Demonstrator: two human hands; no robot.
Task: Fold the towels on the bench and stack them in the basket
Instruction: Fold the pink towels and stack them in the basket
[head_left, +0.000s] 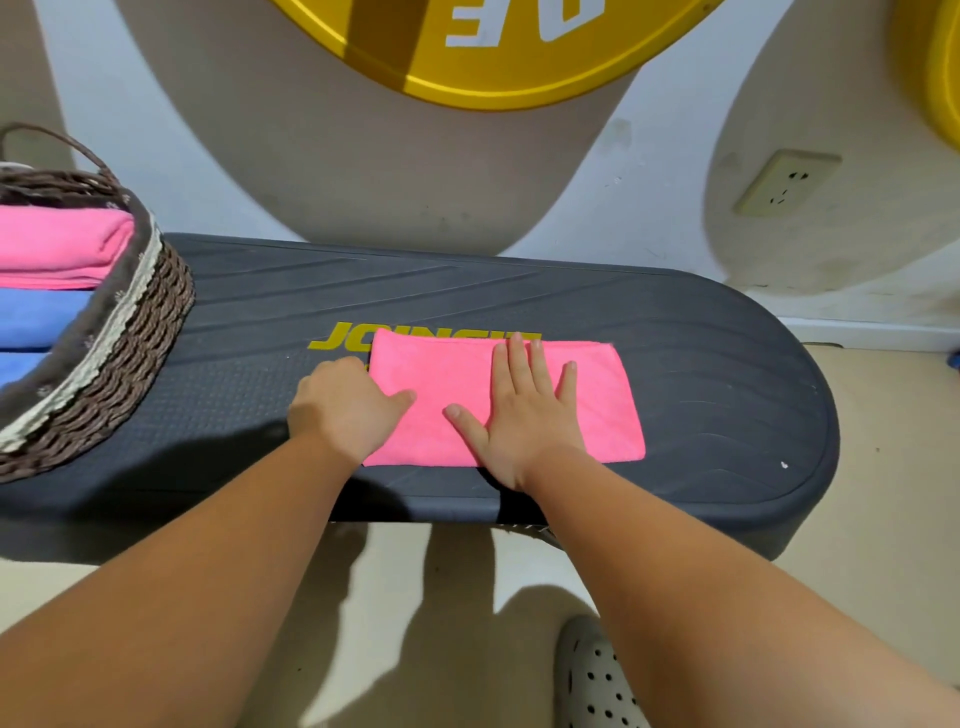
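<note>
A pink towel (602, 400), folded into a flat rectangle, lies in the middle of the dark grey bench (727, 374). My right hand (519, 415) presses flat on its centre with fingers spread. My left hand (348, 405) rests at the towel's left edge, fingers curled under or against that edge and the thumb on top. A woven basket (130, 332) stands on the bench's left end, holding a folded pink towel (57, 244) on top of blue towels (36, 317).
The bench stands against a white wall with a socket (784, 182) at the right. A yellow round object (493, 47) hangs above. A perforated clog (592, 675) on my foot shows on the floor below the bench's front edge.
</note>
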